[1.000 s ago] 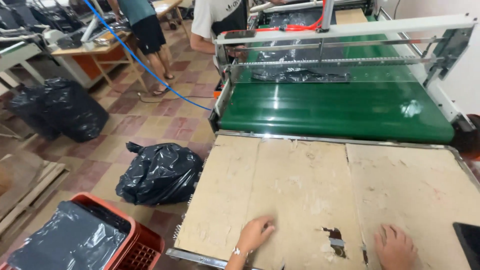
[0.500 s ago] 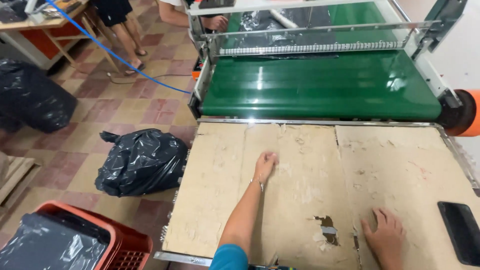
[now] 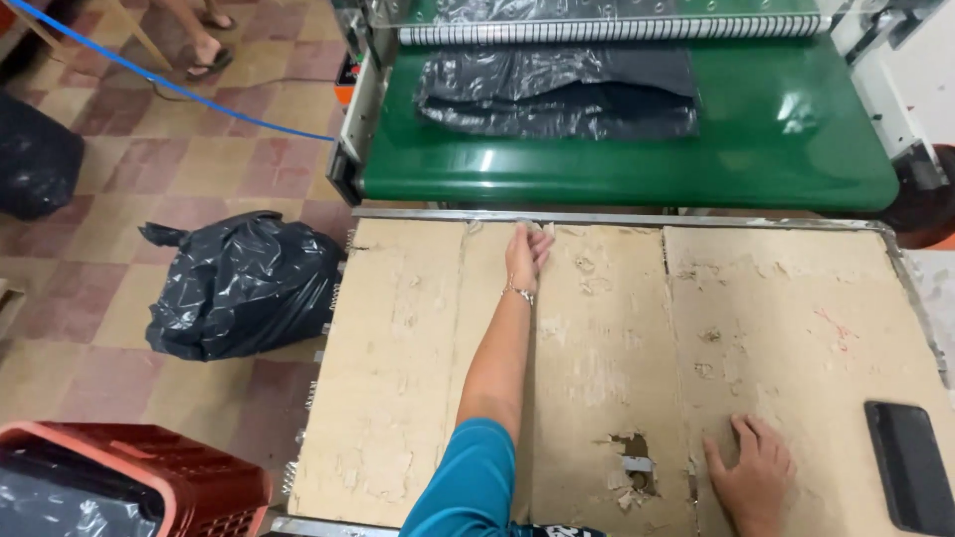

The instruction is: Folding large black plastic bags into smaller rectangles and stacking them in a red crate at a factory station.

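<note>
My left hand (image 3: 525, 253) is stretched out flat to the far edge of a worn cardboard-covered table (image 3: 398, 378), fingers near the metal rim, holding nothing. My right hand (image 3: 751, 479) rests palm down on the cardboard at the near right, next to a torn patch. Beyond the table, a flat black plastic bag (image 3: 557, 91) lies on a green conveyor belt (image 3: 637, 169), just out from under a roller bar. My left hand is short of the belt and does not touch the bag.
A dark phone (image 3: 910, 477) lies on the table's right edge. A full black rubbish bag (image 3: 244, 283) sits on the tiled floor at the left, and a red crate (image 3: 149, 482) lined with black plastic stands at the near left. Another person's sandalled feet (image 3: 204, 40) are at the top left.
My left arm has reached forward from the table's near edge to its far edge. A black bag has come out onto the green belt. My right hand has stayed put.
</note>
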